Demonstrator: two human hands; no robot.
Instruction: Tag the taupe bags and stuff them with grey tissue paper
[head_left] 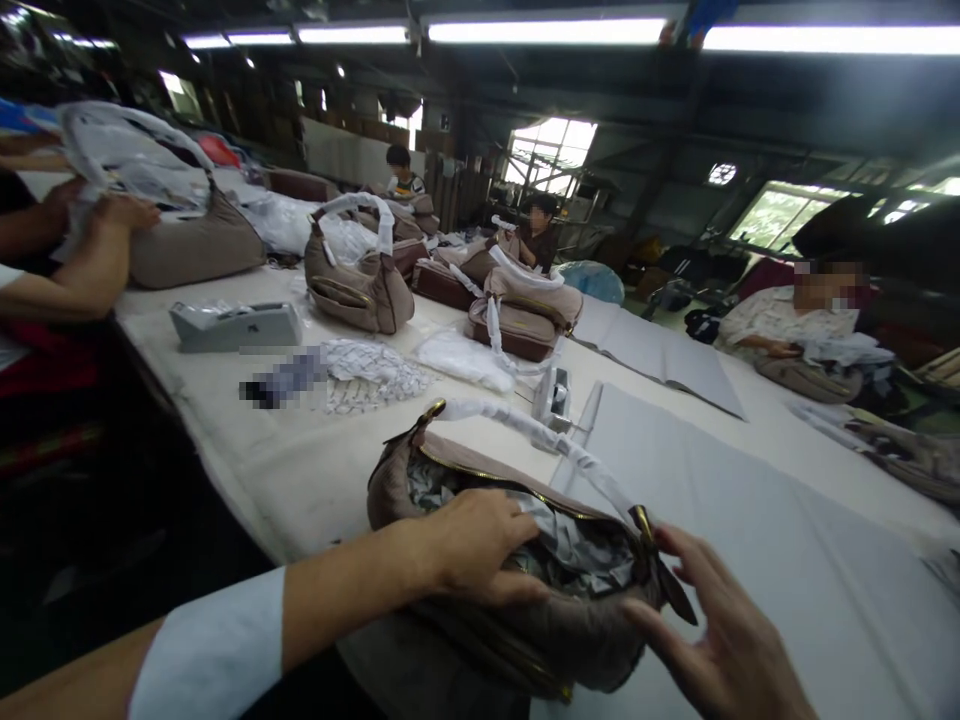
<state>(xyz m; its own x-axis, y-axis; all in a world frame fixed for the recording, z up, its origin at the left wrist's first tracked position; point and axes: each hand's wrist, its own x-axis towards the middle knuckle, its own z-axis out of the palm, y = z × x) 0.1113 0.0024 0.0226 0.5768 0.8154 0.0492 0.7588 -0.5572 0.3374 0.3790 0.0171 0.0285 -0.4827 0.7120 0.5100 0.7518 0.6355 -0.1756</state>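
In front of me a taupe handbag (pixel 555 630) lies on the table, its gold zipper undone. Crumpled tissue paper (pixel 574 545) fills the inside, and the arched handle (pixel 525 420) is wrapped in white. My left hand (pixel 480 545) reaches over the front rim into the mouth of the bag, thumb and fingers apart on the paper; some fingertips are hidden. At the bag's right end, my right hand (pixel 720 615) cups the corner, thumb on the front side and fingers by the gold strap fitting (pixel 643 522).
Further back stand a similar handbag (pixel 367 290) and piled bags (pixel 517 310). A grey tape dispenser (pixel 236 325), patterned paper (pixel 375 372), and a small metal dispenser (pixel 553 395) lie nearer. Co-worker's hands (pixel 120 215) hold another bag at left; a person (pixel 795 310) sits right.
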